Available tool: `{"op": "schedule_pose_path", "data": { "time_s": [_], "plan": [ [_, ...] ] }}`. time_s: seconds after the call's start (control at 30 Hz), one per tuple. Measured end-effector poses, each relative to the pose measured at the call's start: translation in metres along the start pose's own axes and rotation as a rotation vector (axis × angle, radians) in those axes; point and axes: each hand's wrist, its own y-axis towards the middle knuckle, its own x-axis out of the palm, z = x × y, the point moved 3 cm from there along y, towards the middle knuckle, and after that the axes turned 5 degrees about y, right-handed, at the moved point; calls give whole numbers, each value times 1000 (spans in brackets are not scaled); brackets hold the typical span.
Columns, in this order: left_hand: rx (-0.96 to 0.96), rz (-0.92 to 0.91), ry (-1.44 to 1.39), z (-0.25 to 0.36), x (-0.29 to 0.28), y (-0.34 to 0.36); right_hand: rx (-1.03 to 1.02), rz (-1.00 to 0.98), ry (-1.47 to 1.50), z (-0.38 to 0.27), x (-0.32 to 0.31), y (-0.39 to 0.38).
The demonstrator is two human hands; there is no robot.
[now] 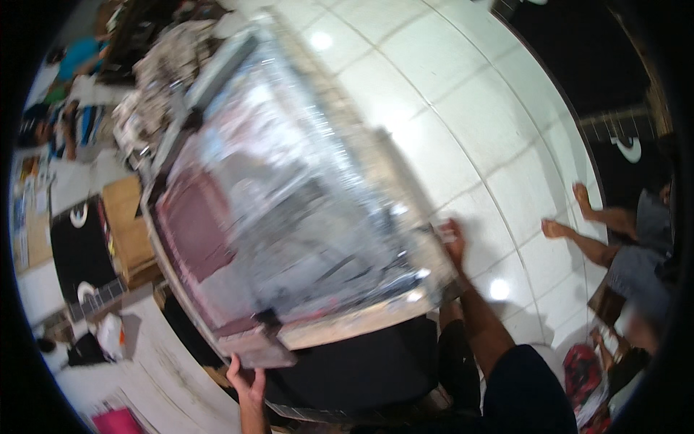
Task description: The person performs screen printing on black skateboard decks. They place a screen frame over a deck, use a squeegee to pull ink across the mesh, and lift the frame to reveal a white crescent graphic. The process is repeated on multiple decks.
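Note:
A large, motion-blurred screen-printing frame fills the middle, tilted, its mesh smeared grey and pale, with a maroon ink patch at the left. My left hand grips the lower-left part, by a stained block on that corner. My right hand holds the right edge, fingers partly hidden and blurred. Beneath the frame's near edge lies a flat black board.
Crumpled rags sit beyond the frame. A board with a white mark and cardboard are at left. Other people are at upper left and at right, beside dark boards. Pale tiled floor runs along the right.

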Motion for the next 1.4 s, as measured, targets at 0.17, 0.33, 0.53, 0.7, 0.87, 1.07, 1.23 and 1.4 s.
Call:
{"op": "schedule_pose_path", "data": {
  "time_s": [0.17,0.33,0.53,0.7,0.87,1.07,1.23,1.4],
  "plan": [
    [-138,7,-86,-13,12,6,-96,498,21,-203,-206,25],
    [12,-104,-126,-18,31,14,-918,-109,242,-436,-144,-79],
    [61,-132,-164,-20,43,14,-1073,-278,-330,-475,-56,-111],
    [-58,-162,-295,-15,39,15,-1222,-113,-360,-492,-63,-114],
    [-165,-434,239,-2,-4,11,-1135,23,-217,-537,-65,-70],
    [976,147,1095,35,-37,21,-989,-128,-312,-592,5,43],
    [1029,137,1314,23,-30,43,-983,-123,-529,-630,71,121],
    [1026,145,1308,18,-30,43,-931,-113,-583,-641,112,160]
  ]
}}
